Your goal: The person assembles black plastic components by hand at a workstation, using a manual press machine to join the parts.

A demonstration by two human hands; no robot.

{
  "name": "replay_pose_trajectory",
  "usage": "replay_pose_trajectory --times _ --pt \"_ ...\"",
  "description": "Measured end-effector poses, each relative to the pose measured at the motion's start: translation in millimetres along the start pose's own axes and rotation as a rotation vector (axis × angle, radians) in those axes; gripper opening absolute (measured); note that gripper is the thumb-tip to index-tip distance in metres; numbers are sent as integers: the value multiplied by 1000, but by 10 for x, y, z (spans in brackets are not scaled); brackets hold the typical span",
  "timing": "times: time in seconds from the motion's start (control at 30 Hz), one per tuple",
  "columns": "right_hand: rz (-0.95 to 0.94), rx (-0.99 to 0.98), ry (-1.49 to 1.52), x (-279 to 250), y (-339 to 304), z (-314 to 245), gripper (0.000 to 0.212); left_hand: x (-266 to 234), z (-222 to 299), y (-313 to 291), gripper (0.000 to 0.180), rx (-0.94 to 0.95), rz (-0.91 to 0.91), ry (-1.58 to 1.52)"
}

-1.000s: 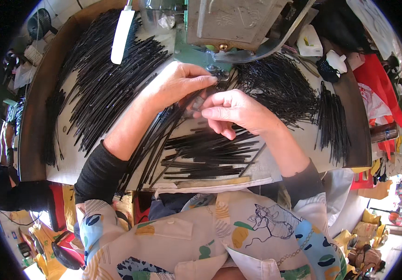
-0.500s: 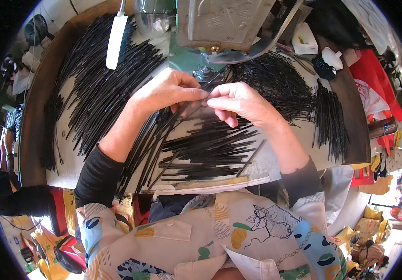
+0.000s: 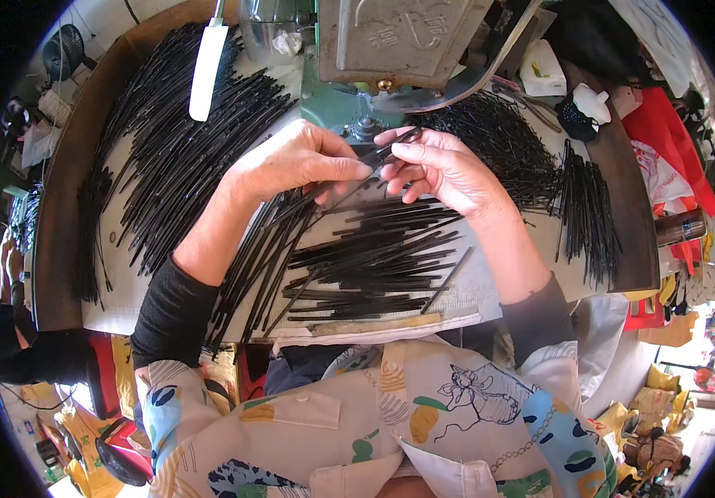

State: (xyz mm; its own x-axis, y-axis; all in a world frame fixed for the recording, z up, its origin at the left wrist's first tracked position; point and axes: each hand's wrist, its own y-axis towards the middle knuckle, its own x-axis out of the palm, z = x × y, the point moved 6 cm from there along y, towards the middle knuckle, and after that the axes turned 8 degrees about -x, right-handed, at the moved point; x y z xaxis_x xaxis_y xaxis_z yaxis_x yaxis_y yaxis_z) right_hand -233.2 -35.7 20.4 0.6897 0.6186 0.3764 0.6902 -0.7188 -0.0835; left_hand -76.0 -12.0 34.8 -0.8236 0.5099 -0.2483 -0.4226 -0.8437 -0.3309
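My left hand (image 3: 295, 162) is closed in a pinch, thumb against forefinger, on thin black strips near the machine's green base (image 3: 324, 104). Close beside it, my right hand (image 3: 449, 170) grips the end of a thin black strip (image 3: 407, 136) between thumb and forefinger, its other fingers curled loosely. The fingertips are a small gap apart, and the strips run between them. Below the hands lies a row of black strips (image 3: 366, 261). A longer pile of black strips (image 3: 192, 158) spreads to the left. A tangled black heap (image 3: 503, 137) is behind my right hand.
Over the work hangs the machine's metal head (image 3: 407, 41) with a curved guard. A white blade-shaped piece (image 3: 208, 75) hangs at upper left. A bundle of black strips (image 3: 588, 220) lies right, by the table's raised brown rim (image 3: 635, 241). Pliers (image 3: 540, 114) lie behind.
My right hand has moved slightly right and turned palm up, its fingers spreading. The strip's end now shows above its thumb. My left hand stays almost where it was.
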Motion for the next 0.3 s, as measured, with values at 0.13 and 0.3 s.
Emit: replay_pose_trajectory --times 0.13,0.3 --pt "6 -12 24 -6 17 3 28 16 25 2 26 22 -24 -13" --pt "125 -132 -9 -125 37 -34 32 -140 90 -63 29 -34 127 61"
